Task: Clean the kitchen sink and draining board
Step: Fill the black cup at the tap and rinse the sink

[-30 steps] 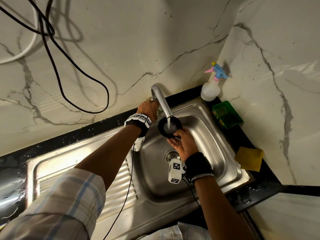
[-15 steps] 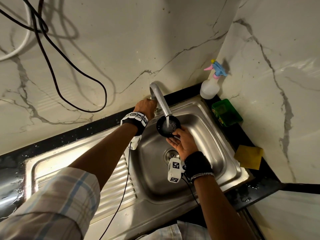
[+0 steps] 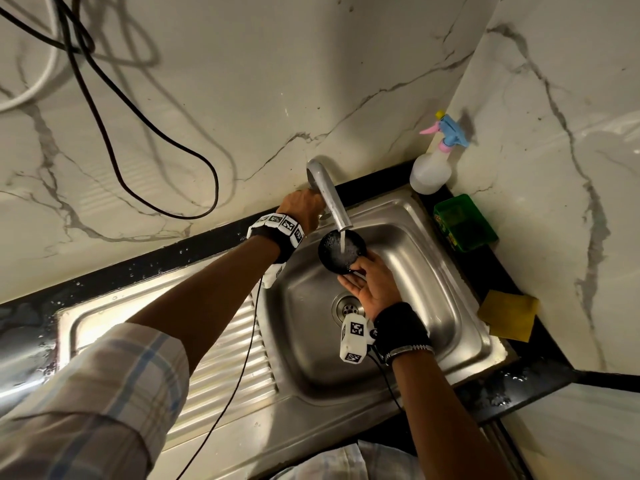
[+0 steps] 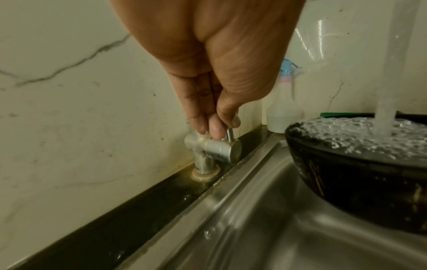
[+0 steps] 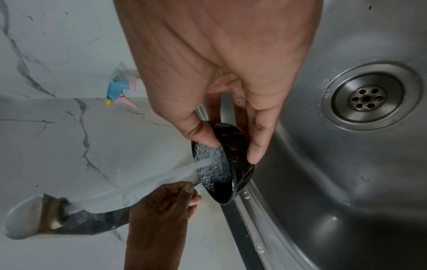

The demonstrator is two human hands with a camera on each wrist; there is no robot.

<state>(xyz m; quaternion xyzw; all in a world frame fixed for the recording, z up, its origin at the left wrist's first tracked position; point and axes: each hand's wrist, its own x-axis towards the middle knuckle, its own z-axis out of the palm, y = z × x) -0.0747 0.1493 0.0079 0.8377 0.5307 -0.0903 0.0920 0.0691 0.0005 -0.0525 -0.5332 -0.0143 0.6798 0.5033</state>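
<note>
sink (image 3: 433,306) basin is set into the black counter (image 3: 519,386) with the ribbed draining board (image 3: 225,368) on its left, and honestly neither looks scrubbed yet, they're just wet in spots with droplets along the back edge. right now it's more of a water-fetching step: right hand (image 3: 375,284) is holding a small black bowl (image 3: 341,251) up over the basin, thumb hooked over the rim and fingers curled under it, right below the tap spout (image 3: 329,195). water's running into it and the bowl is already brim full and bubbly in the left wrist view, so i'd guess it's about to spill over. left hand (image 4: 215,102) is pinching the little tap lever (image 4: 229,134) between thumb and fingertips, at the back by the marble wall (image 3: 242,98), probably ready to shut it off. over in the right corner there's a spray bottle (image 3: 431,168) standing on the counter, a green tub (image 3: 464,223) just in front of it, and a yellow cloth (image 3: 507,315) lying flat further along, none of them being touched. so my read is we're early on: no suds on the steel, and the wiping of the basin and the board is all still to come.
</note>
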